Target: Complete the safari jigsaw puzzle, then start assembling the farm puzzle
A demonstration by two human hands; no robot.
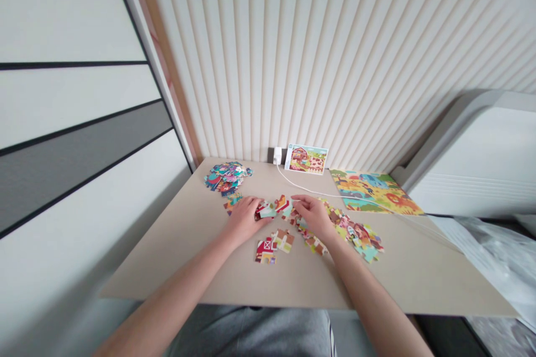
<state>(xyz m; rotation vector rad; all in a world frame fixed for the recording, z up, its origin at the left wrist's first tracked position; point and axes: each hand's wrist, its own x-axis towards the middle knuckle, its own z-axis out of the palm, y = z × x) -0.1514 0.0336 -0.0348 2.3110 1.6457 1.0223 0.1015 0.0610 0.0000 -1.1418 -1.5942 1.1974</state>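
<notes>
My left hand (245,218) grips a red and white jigsaw piece (266,211) at its fingertips, near the middle of the beige table (167,268). My right hand (312,216) rests just to the right, its fingers spread over a loose spread of farm-coloured pieces (335,223), and its index fingertip lies close to a red-and-cream piece (283,203). A small joined group showing a red barn door (266,250) lies below my hands. Farther back sits a heap of teal and multicoloured pieces (227,177). Part of the pieces lies hidden under my hands.
A farmyard picture card (306,159) leans against the ribbed wall panel (293,56), beside a white plug (277,155) with a white cable (320,189) crossing the table. A finished-looking jungle animal puzzle (372,192) lies back right. Crumpled clear plastic (489,251) lies off the right edge.
</notes>
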